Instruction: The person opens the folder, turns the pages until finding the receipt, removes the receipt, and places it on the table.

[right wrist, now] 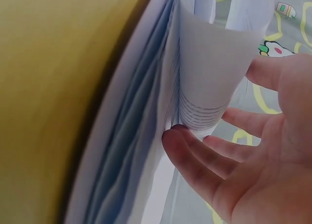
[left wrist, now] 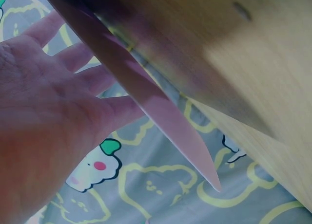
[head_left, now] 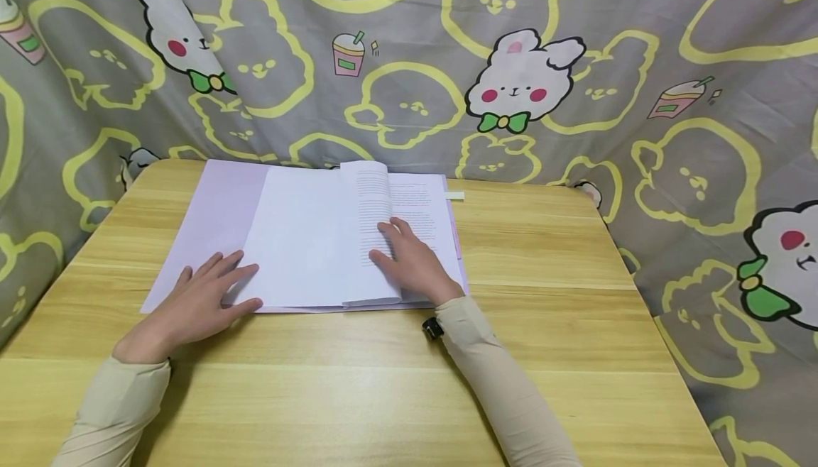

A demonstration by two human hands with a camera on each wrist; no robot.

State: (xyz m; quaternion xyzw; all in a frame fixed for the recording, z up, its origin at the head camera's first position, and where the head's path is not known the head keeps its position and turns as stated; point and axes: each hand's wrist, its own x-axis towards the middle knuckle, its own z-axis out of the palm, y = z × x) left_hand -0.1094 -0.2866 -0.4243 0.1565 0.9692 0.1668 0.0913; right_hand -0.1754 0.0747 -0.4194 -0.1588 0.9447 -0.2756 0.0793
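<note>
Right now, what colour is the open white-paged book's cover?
The cover is pale purple, clearest in head view.

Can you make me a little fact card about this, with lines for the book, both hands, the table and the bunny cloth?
Book: open, with a lilac cover; a printed page curls up near the right side
Tab: pale, sticking out at the book's right edge
Left hand: fingers spread, at the book's left side
Right hand: fingers touching the curled page
Sleeves: beige, on both arms
Table: wood-patterned, under the book
Cloth: grey, with bunnies, drinks and yellow outlines
</note>
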